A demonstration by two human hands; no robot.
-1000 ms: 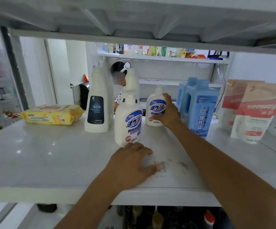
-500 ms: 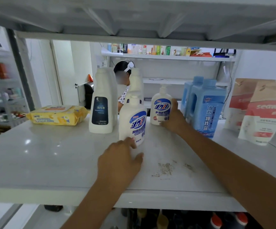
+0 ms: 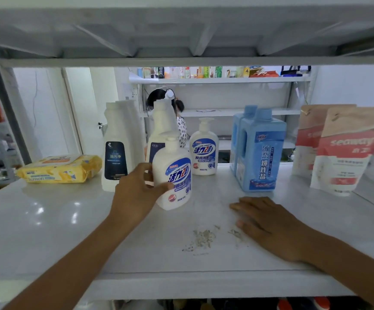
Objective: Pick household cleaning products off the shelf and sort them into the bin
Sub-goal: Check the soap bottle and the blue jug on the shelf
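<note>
Left arm: my forearm enters from the lower left and runs up and to the right across the white, glossy shelf board (image 3: 47, 220). My left hand (image 3: 136, 193) is clamped on the near white plastic pump bottle with the blue-and-white label (image 3: 174, 173). The thumb (image 3: 165, 186) lies across the lower front of the label, and the other fingers curl round the bottle's left side and out of sight behind it. The bottle stands roughly upright near the middle of the shelf; I cannot tell whether its base rests on the board or is just clear of it.

Right arm: my forearm enters from the lower right. My right hand (image 3: 271, 224) lies palm down on the board, fingers straight, slightly apart and pointing left, holding nothing. Its thumb is just beside a patch of grey crumbly debris (image 3: 204, 239) on the board.

Other stock: a second white pump bottle with the same label (image 3: 204, 148) stands further back, apart from both hands. Left of the held bottle stands a tall white plastic bottle with a dark label (image 3: 116, 151), and another like it (image 3: 161, 121) stands directly behind the held bottle. A yellow soft pack of wipes (image 3: 58, 168) lies at the far left. Two blue rectangular plastic jugs (image 3: 259, 151) stand right of centre, with red, white and tan stand-up pouches (image 3: 347, 151) beyond them.
</note>
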